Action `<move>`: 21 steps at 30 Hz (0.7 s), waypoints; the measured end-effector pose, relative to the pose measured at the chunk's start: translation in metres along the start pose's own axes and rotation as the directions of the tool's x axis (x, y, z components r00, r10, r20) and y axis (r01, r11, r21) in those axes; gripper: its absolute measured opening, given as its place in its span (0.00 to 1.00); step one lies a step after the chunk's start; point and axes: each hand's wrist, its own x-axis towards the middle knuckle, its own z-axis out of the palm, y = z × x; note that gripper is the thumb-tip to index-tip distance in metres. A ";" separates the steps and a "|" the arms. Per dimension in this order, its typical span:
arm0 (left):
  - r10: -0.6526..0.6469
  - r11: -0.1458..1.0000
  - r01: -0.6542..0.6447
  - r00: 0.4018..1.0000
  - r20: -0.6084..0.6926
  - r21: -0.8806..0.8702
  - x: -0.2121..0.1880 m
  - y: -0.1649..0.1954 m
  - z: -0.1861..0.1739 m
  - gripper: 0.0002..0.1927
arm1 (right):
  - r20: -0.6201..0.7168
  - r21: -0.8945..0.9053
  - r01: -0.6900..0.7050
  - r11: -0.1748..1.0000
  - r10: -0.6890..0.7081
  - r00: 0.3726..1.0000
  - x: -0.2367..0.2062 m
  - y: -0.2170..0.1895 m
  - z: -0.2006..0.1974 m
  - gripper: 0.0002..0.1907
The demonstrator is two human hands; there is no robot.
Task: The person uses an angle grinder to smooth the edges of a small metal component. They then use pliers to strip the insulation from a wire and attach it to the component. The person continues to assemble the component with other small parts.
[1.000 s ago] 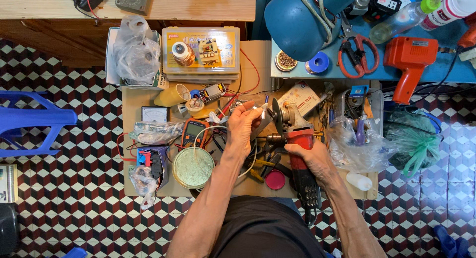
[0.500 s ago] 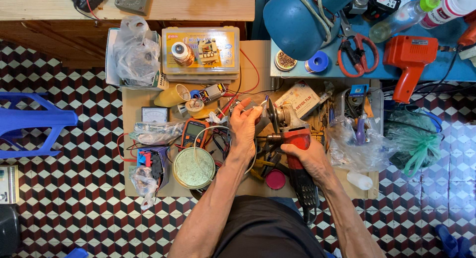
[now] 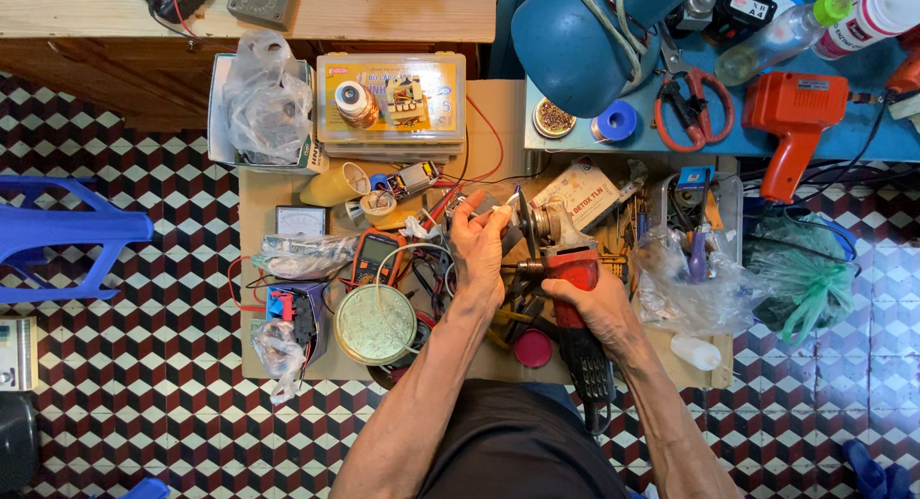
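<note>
My right hand [image 3: 596,305] grips the red body of an angle grinder [image 3: 567,269] whose black handle [image 3: 586,365] points toward me. Its dark disc [image 3: 529,232] stands on edge at the head of the tool. My left hand [image 3: 477,245] holds a small dark tool against the disc and the grinder's head; what kind of tool it is I cannot tell. Both hands work above the middle of a cluttered low wooden table [image 3: 257,207].
Left of my hands lie a round brass tin [image 3: 374,324], an orange multimeter [image 3: 376,255], red wires and plastic bags [image 3: 266,101]. A clear parts box [image 3: 391,106] sits at the back. A blue lamp shade [image 3: 575,29], red pliers [image 3: 692,106] and an orange gun-shaped tool [image 3: 793,116] sit at the right.
My left hand has shifted slightly on the disc and the grinder's head has turned a little; the right hand keeps its grip.
</note>
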 end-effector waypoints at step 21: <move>-0.075 0.997 0.075 0.997 0.005 0.025 0.000 0.000 -0.027 0.33 | -0.004 0.007 -0.018 1.000 0.018 1.000 0.003 0.012 -0.008 0.33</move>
